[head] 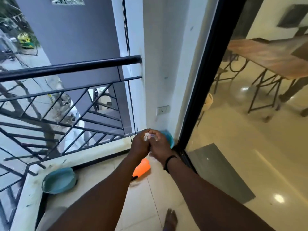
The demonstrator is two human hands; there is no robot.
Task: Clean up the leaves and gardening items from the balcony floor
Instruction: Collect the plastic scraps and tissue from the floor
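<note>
Both forearms stretch out from the camera, meeting over the balcony floor. The left hand and right hand are pressed close together, pinching a small crumpled scrap, white and perhaps clear plastic; it's too blurred to name. They seem to be bunching it up for disposal. Below them an orange item lies on the tiles. A teal basin sits by the railing, apparently empty; another teal container stands in the corner.

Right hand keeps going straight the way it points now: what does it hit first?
The right hand points toward the corner, so probably the blue basin showing just behind it, then the white wall. Depth from this view is unclear; the hand may be well above the basin.
</note>
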